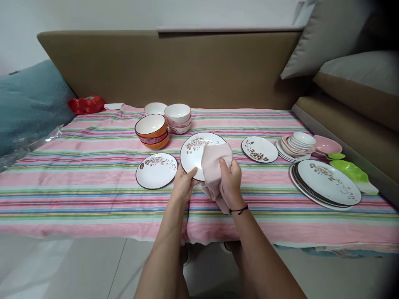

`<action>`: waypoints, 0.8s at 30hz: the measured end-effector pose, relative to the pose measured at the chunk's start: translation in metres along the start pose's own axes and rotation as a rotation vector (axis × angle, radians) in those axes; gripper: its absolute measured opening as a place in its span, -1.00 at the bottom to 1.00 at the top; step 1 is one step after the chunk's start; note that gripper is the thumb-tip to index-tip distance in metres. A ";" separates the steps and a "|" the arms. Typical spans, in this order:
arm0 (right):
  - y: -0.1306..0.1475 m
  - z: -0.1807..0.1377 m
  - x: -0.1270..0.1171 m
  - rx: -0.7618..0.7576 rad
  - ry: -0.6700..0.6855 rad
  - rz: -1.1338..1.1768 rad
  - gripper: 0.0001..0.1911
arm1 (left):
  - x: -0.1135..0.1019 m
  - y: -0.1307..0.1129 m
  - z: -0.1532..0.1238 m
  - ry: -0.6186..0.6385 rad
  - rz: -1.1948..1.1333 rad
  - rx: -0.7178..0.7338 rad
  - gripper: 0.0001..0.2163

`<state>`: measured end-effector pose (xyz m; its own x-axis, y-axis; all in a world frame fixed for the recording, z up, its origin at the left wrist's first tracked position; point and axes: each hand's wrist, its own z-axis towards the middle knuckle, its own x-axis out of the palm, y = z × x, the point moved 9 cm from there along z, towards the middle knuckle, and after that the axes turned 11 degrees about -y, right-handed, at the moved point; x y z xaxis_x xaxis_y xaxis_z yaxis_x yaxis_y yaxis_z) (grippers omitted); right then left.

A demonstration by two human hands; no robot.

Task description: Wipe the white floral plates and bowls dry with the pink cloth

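The left hand (183, 183) pinches the floral plate (193, 151) at its near rim, steadying it tilted; the right hand (231, 182), clamped on a pink cloth (213, 164), presses against its face.

Inspection: I find no legible text, label, brand, number or sign. The plates (156, 171) bear only brown flower patterns. The red bag (86, 104) is too small to make out.

Free: bare striped cloth (77, 174), left side. Obstacles: stacked orange ceramic bowls (151, 132); small white floral plate (156, 170); stacked large white plates (327, 182), right.
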<state>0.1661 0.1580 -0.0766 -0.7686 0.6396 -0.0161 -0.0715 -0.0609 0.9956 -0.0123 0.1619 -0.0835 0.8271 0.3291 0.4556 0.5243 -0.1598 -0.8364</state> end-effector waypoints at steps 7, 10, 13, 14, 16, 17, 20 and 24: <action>0.003 0.023 -0.005 -0.058 0.222 -0.077 -0.68 | -0.010 0.000 0.004 0.047 0.076 -0.100 -0.61; 0.003 0.028 -0.007 -0.075 0.281 -0.087 -0.68 | -0.019 -0.001 0.007 0.033 0.108 -0.101 -0.64; 0.007 0.030 -0.009 -0.091 0.289 -0.089 -0.70 | -0.021 -0.005 0.007 0.064 0.103 -0.094 -0.61; 0.009 0.028 -0.008 -0.090 0.309 -0.083 -0.70 | -0.020 -0.006 0.006 0.083 0.106 -0.100 -0.60; 0.012 0.020 -0.001 -0.090 0.389 -0.084 -0.70 | -0.018 -0.005 0.002 0.125 0.139 -0.138 -0.60; 0.014 0.015 0.004 -0.096 0.442 -0.092 -0.70 | -0.017 -0.004 -0.001 0.144 0.174 -0.164 -0.61; 0.017 0.000 0.017 -0.161 0.560 -0.169 -0.71 | -0.015 0.000 -0.009 0.192 0.324 -0.228 -0.68; 0.017 -0.003 0.023 -0.281 0.527 -0.329 -0.64 | -0.017 0.000 -0.012 0.193 0.433 -0.215 -0.67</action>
<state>0.1458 0.1694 -0.0604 -0.8804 0.2046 -0.4278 -0.4623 -0.1695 0.8704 -0.0237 0.1453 -0.0874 0.9890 0.0162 0.1468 0.1390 -0.4378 -0.8882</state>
